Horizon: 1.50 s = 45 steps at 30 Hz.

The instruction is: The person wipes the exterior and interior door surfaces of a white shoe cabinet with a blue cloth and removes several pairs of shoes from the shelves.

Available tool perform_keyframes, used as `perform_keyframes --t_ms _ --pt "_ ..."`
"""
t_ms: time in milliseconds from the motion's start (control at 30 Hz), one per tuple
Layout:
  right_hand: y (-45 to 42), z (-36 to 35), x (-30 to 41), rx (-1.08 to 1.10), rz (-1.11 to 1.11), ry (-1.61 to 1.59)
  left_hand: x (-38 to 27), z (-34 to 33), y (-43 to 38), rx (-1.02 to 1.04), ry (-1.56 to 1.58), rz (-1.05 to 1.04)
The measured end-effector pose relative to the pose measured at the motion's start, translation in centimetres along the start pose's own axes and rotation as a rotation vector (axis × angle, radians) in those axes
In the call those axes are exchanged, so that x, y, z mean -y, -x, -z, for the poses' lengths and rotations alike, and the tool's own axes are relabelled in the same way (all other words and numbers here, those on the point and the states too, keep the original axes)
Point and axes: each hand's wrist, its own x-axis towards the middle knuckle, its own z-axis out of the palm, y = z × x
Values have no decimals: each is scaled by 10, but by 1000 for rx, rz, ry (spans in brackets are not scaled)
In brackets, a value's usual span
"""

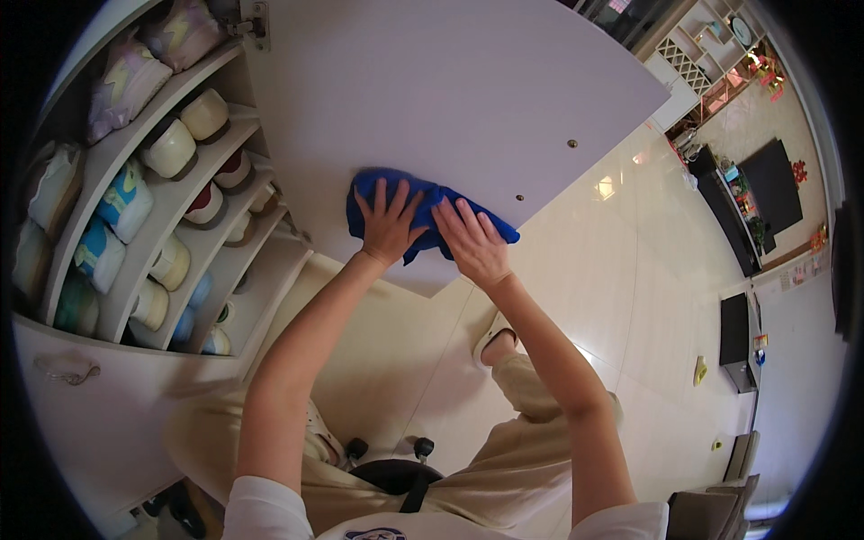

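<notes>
A blue cloth (432, 192) lies flat against the lower part of an opened white cabinet door (432, 101). My left hand (390, 226) presses on the cloth's left part with its fingers spread. To its right, my right hand (474, 246) rests on the cloth too, its fingers close together and pointing up and left. Neither hand's fingers are curled around the cloth; both palms face the door. Two small metal screws or studs (572, 144) show on the door, right of the cloth.
At left, a shoe cabinet's shelves (202, 172) hold several pairs of shoes. A metal hinge (256, 27) joins the door at the top. Below are my legs, a wheeled stool (391, 474) and a tiled floor (432, 324). A television (773, 196) stands far right.
</notes>
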Motion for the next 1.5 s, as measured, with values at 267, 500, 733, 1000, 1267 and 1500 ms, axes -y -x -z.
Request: perform_keyframes --t_ms 267,500,733,1000,1267,1500 --pt "-68 42 -36 -72 -79 -48 5 56 -69 -176 135 81" --pt "-108 67 -59 -122 -98 -149 4 99 -111 -223 194 137" --pt "-128 70 -60 -149 -129 -163 8 113 -128 -295 205 170" --pt "-129 56 -43 -180 -152 -137 28 96 -122 -362 151 120" --pt "-136 38 -16 -165 -121 -144 56 87 -102 -359 151 103" --pt "-145 27 5 -134 -104 -119 79 78 -90 -344 132 120"
